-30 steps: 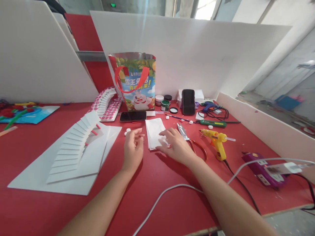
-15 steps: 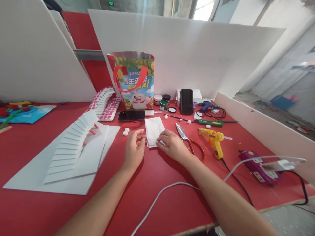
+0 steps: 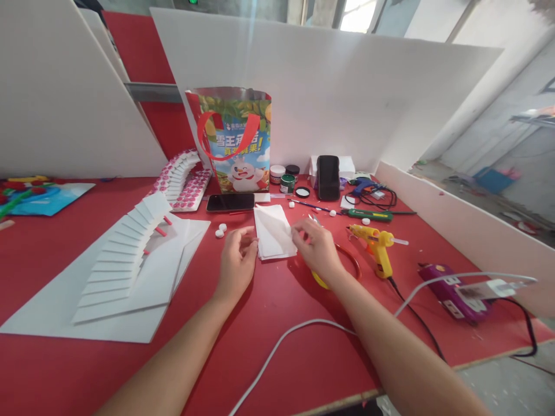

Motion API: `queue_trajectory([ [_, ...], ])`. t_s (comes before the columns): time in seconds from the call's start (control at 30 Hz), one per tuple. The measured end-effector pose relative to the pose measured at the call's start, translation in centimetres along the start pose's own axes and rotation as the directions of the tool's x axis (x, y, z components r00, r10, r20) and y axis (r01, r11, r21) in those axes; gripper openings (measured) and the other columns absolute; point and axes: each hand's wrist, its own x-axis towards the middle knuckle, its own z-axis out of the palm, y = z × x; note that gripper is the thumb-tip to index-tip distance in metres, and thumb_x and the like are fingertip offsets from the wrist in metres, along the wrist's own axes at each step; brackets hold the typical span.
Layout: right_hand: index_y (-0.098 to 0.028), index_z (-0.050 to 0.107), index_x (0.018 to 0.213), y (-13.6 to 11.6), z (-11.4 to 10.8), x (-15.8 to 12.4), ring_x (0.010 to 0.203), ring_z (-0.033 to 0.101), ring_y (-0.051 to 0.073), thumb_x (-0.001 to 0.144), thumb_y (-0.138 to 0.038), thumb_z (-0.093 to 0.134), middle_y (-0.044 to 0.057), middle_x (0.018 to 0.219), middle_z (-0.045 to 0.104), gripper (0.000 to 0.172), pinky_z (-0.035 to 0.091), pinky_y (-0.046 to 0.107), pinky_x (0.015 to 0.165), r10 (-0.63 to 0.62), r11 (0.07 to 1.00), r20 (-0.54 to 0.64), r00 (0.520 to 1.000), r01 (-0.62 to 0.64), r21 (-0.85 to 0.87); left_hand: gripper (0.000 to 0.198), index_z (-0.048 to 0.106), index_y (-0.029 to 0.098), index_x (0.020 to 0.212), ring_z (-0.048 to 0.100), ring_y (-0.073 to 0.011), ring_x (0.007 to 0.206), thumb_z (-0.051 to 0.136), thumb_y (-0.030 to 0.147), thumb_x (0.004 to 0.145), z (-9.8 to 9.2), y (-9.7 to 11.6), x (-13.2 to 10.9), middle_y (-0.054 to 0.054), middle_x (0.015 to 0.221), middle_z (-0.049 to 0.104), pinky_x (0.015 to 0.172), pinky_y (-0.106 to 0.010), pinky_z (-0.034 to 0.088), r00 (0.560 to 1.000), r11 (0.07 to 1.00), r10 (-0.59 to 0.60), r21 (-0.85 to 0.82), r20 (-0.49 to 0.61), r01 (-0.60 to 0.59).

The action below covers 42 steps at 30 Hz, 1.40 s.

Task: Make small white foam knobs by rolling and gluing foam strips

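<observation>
A small stack of thin white paper sheets [image 3: 273, 234] lies on the red table, its layers slightly fanned at the lower edge. At its right edge my right hand [image 3: 318, 248] pinches the top sheet between thumb and fingers. My left hand [image 3: 237, 259] rests at the left edge, fingers loosely curved with thumb and forefinger apart; its fingertips touch or nearly touch the paper. Scissors [image 3: 349, 260] with red-orange handles lie partly hidden under my right hand. Two small white pieces [image 3: 221, 230] sit beyond my left hand.
To the left, a fan of white strips [image 3: 115, 263] rests on white boards [image 3: 160, 312]. A phone [image 3: 230, 202] lies before a printed bag [image 3: 243, 144]. On the right are a yellow glue gun [image 3: 378, 248], a purple device [image 3: 453, 292] and a white cable [image 3: 299, 328] crossing the table.
My right hand has moved right and a little up from the paper, drawing the top sheet's right edge outward, so the paper looks wider. My left hand has stayed nearly in place.
</observation>
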Motion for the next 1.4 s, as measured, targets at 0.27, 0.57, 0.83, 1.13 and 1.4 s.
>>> queue_trajectory([
  [0.27, -0.021, 0.058, 0.075, -1.4, -1.3, 0.4, 0.066, 0.057, 0.010, 0.067, -0.029, 0.076, -0.004, 0.070, 0.059, 0.020, 0.051, 0.021, 0.066, 0.372, 0.399, 0.268, 0.889, -0.414, 0.818, 0.055, 0.052, 0.024, 0.131, 0.068, -0.0158, 0.084, 0.068, 0.050, 0.085, -0.1, 1.0, 0.3, -0.009, 0.125, 0.060, 0.082, -0.036, 0.056, 0.966, 0.845, -0.191, -0.472, 0.173, 0.251],
  [0.57, -0.019, 0.054, 0.062, -1.2, -0.8, 0.8, 0.055, 0.053, 0.007, 0.059, -0.026, 0.081, -0.005, 0.060, 0.055, 0.028, 0.052, 0.018, 0.056, 0.478, 0.411, 0.183, 0.859, -0.403, 0.818, 0.070, 0.052, 0.028, 0.139, 0.064, -0.0187, 0.101, 0.078, 0.024, 0.073, -0.5, 1.7, 0.1, -0.006, 0.127, 0.063, 0.087, -0.031, 0.052, 0.984, 0.861, -0.040, -0.493, 0.174, 0.122],
  [0.83, -0.019, 0.052, 0.058, -0.4, -1.4, 1.1, 0.046, 0.046, 0.006, 0.061, -0.026, 0.080, -0.006, 0.052, 0.048, 0.028, 0.044, 0.018, 0.044, 0.511, 0.481, 0.182, 0.840, -0.455, 0.750, 0.017, 0.072, 0.022, 0.086, 0.058, -0.0206, 0.100, 0.064, 0.038, 0.088, -1.1, 1.8, 0.0, -0.006, 0.103, 0.060, 0.082, -0.029, 0.050, 0.979, 0.984, 0.179, 0.036, -0.099, -0.176],
  [1.13, -0.022, 0.072, 0.093, -0.8, -1.4, 0.4, 0.095, 0.067, 0.020, 0.087, -0.063, 0.060, 0.005, 0.094, 0.071, 0.043, 0.054, 0.032, 0.085, 0.280, 0.807, -0.013, 0.960, -0.228, 0.545, 0.040, 0.072, 0.015, 0.101, 0.070, -0.0246, 0.083, 0.072, 0.050, 0.081, -1.3, 2.4, -0.4, -0.007, 0.087, 0.074, 0.071, -0.032, 0.056, 0.981, 0.900, -0.166, -0.393, 0.097, 0.191],
  [1.4, -0.015, 0.073, 0.102, -1.8, -3.1, 0.7, 0.071, 0.070, 0.022, 0.080, -0.087, 0.038, 0.014, 0.090, 0.076, 0.083, 0.052, 0.029, 0.055, 0.342, 0.619, 0.581, 0.739, -0.642, 0.453, 0.035, 0.075, 0.012, 0.085, 0.068, -0.0179, 0.058, 0.085, 0.040, 0.066, -1.7, 3.2, -0.5, -0.005, 0.068, 0.073, 0.056, -0.026, 0.053, 0.739, 0.744, -0.328, -0.320, 0.588, 0.586],
])
